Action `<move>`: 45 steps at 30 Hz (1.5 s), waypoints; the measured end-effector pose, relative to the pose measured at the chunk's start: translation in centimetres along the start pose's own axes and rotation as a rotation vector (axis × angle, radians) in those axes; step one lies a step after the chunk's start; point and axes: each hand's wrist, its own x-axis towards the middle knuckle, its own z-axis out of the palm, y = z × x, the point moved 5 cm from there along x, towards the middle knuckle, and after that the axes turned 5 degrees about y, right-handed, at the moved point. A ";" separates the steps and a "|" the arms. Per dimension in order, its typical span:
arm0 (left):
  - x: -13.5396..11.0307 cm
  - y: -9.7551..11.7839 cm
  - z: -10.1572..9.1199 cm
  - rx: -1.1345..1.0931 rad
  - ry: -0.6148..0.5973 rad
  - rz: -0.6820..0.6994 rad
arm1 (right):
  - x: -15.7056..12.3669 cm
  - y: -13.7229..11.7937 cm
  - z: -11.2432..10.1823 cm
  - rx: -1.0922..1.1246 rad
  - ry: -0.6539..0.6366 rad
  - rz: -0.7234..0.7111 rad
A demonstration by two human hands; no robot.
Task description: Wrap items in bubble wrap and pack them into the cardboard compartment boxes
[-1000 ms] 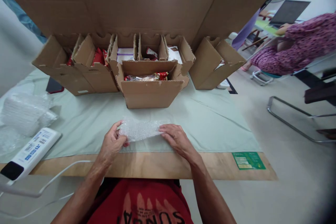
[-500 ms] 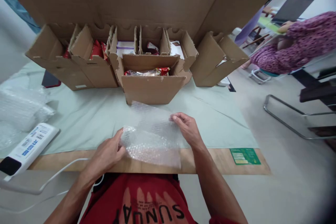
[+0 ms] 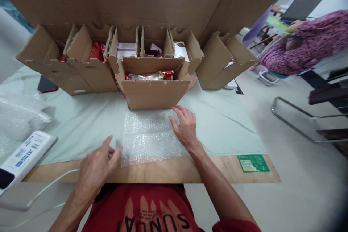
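A sheet of clear bubble wrap [image 3: 149, 137] lies flat on the table in front of me, its near edge over the bare wood. My right hand [image 3: 185, 127] rests at its right edge with fingers apart; whether the fingertips press on the sheet is hard to tell. Just left of the sheet, my left hand [image 3: 99, 161] hovers with thumb and forefinger spread and nothing between them. Directly behind the sheet stands an open cardboard box [image 3: 156, 94] holding red and clear packets [image 3: 152, 76].
Several open cardboard boxes [image 3: 94, 76] line the back before a tall cardboard panel [image 3: 122, 0]. At left lie more bubble wrap [image 3: 19, 116] and a white device [image 3: 25, 157] with a cable. A green card [image 3: 253, 163] sits at right; a person [image 3: 307, 43] is seated beyond.
The bubble wrap, held up between both hands before, now lies flat on the table. My left hand has let go and moved left; my right hand has opened.
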 end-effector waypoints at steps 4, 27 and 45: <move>1.2 4.4 0.1 -0.074 0.355 0.391 | -2.3 -3.0 1.6 -0.023 -0.154 -0.162; 3.0 5.5 5.4 0.148 0.168 0.607 | -6.4 0.9 0.1 -0.113 -0.267 -0.076; 0.0 3.3 2.3 -0.304 -0.113 0.586 | -9.1 1.6 -4.2 0.530 -0.057 0.185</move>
